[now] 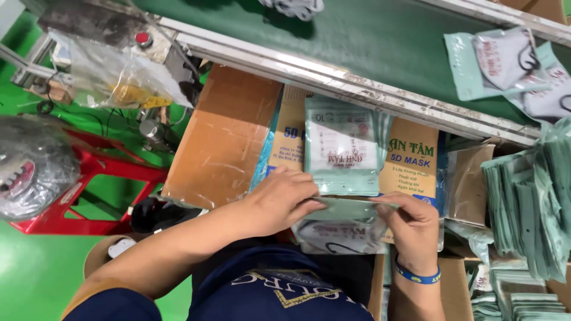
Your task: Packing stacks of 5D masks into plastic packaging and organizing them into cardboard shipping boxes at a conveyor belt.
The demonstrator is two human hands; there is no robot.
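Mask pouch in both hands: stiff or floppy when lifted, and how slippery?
Probably floppy: the mask pouch is thin film, pinched along its top edge by the left hand and right hand, with the lower part creasing. Likely light, since it holds only a flat mask. Its glossy surface suggests it could slide off the stacked pouches if pushed.

A red stool stands beside the green conveyor belt.

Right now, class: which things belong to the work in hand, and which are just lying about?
In hand: left hand, right hand, mask pouch, pouch stack, carton.
Lying about: red stool, plastic bag, conveyor belt.
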